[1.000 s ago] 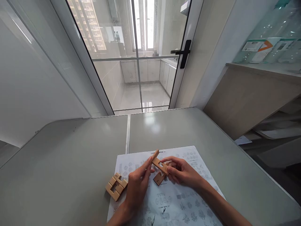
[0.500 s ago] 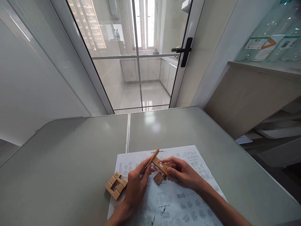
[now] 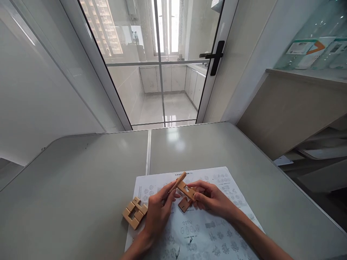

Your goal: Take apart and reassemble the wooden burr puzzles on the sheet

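My left hand (image 3: 160, 206) pinches a flat wooden puzzle piece (image 3: 180, 179) that tilts up to the right. Between thumb and fingers, my right hand (image 3: 210, 196) grips a second, notched wooden puzzle piece (image 3: 185, 190), whose upper left end meets the first piece. A darker wooden puzzle piece (image 3: 184, 205) is just below them, partly covered by the notched piece and my right fingers; I cannot tell whether it rests on the paper. Left of my left hand sits a block of joined wooden pieces (image 3: 135, 213) with a square gap in its middle.
A printed sheet of diagrams (image 3: 197, 231) lies under my hands on the grey-green table (image 3: 81, 180). Beyond the table's far edge stands a glass door with a black handle (image 3: 217, 57). Large plastic bottles (image 3: 311, 50) stand on a shelf at the right.
The view has shifted slightly. My left hand's piece has turned a little against the notched piece; both hands keep their grip.
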`<state>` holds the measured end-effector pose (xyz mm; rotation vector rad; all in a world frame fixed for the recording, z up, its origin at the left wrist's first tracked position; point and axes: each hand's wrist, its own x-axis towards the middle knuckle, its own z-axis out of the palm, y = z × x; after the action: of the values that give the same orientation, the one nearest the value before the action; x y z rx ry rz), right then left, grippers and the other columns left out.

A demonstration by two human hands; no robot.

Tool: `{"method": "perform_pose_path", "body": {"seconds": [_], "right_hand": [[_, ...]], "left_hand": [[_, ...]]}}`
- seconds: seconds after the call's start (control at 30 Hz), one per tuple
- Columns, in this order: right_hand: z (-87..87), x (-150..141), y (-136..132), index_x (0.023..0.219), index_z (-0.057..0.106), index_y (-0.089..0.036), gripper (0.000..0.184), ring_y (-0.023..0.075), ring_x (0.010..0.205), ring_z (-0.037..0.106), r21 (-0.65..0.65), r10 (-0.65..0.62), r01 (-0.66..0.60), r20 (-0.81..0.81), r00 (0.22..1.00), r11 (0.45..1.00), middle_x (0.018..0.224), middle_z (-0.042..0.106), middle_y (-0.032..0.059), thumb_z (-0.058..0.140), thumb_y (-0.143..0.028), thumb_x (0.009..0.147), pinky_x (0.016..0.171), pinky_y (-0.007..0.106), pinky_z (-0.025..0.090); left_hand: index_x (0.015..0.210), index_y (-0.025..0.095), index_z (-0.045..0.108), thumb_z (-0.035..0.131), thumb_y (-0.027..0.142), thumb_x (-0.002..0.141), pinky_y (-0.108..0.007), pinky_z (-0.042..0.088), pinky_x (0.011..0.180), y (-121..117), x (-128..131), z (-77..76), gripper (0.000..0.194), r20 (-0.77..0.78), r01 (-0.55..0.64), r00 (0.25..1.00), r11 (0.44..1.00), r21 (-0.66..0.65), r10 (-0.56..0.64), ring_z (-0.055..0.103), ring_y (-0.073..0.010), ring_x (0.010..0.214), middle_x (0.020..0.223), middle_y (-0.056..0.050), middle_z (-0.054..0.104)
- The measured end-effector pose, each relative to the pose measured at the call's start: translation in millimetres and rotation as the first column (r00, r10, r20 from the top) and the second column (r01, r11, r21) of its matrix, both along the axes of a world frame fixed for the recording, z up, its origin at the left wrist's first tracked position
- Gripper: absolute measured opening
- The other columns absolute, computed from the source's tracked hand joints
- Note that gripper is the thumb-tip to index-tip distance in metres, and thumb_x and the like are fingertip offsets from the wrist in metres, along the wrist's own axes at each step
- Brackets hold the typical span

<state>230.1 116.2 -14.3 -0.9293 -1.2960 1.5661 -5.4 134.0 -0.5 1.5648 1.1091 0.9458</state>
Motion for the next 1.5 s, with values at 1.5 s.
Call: {"method": "perform_pose_path", "body": {"seconds": [1.5], "right_hand": [[0.4,-5.4,2.0,0.117,0.065,-0.018,0.034,0.0124,0.056,0.064,0.040,0.024,-0.025,0.030,0.999,0.999,0.072,0.070,-0.0010,0.072,-0.046,0.100,0.056,0.026,0.053]], "left_hand": [[0.136,0.028,0.073,0.066,0.037,0.101,-0.030,0.067,0.082,-9.0,7.4,1.4,0.038,-0.097,0.065,0.994,0.996,0.067,-0.059,0.082,-0.0199,0.085,0.107,-0.002,0.085]]}}
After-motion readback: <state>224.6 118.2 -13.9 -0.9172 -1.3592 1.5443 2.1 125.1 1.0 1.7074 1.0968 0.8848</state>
